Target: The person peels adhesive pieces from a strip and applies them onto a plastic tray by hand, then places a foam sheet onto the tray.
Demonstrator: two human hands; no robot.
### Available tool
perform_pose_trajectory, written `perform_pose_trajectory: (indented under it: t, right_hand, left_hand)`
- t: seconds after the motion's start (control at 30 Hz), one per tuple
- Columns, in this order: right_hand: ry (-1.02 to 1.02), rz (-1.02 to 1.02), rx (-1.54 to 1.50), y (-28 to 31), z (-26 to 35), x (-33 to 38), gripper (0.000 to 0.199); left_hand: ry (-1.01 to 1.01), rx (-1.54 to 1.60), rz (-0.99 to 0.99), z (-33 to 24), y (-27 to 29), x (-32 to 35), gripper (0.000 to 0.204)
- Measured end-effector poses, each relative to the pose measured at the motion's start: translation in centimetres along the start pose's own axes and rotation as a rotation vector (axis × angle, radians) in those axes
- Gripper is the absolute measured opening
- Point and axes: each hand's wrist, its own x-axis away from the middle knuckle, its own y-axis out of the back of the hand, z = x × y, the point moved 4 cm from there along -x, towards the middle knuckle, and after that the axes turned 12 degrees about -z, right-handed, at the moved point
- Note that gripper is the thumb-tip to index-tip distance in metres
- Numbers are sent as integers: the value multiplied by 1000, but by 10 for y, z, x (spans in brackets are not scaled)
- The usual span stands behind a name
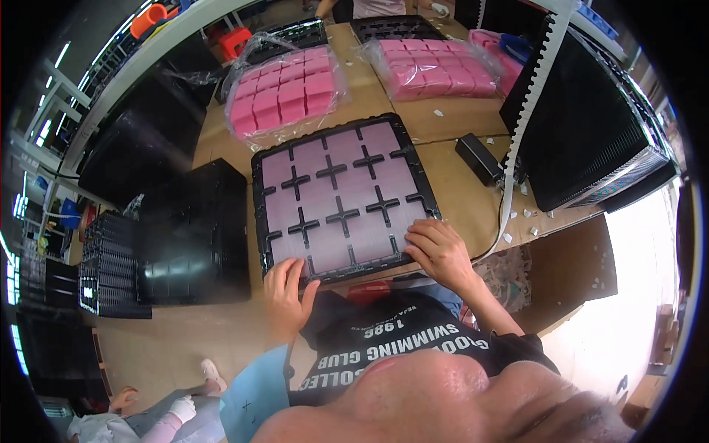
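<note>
A square black plastic tray (pixel 259 198) lies on the table in front of me. Flat pale-pink pieces (pixel 360 181) fill its compartments, divided by black cross-shaped ribs. My left hand (pixel 289 297) grips the tray's near left corner, fingers over the rim and thumb apart along the near edge. At the near right corner, the bent fingers of my right hand (pixel 441 255) rest close together over the rim; its thumb is largely hidden.
Clear plastic bags hold pink foam blocks (pixel 284 92) and more pink blocks (pixel 439 70) beyond the tray. Black tray stacks stand left (pixel 196 232) and right (pixel 591 111). A small black box (pixel 478 157) lies among white scraps. A white toothed strip (pixel 528 122) crosses the right side. Other people are nearby.
</note>
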Motion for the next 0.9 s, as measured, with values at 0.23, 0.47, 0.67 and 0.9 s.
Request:
perform_pose_trajectory:
  t: [0.23, 0.47, 0.67, 0.9]
  right_hand:
    - [-11, -44, -16, -13, 4, -16, 19]
    - [-110, -6, -13, -13, 0, -10, 13]
    - [-95, 3, 34, -10, 3, -13, 14]
    - [-81, -35, 5, -17, -3, -18, 15]
  left_hand:
    - [14, -9, 60, 12, -10, -21, 31]
    - [74, 67, 128, 22, -4, -13, 27]
    - [57, 29, 108, 20, 4, -7, 25]
    - [56, -18, 93, 20, -7, -16, 26]
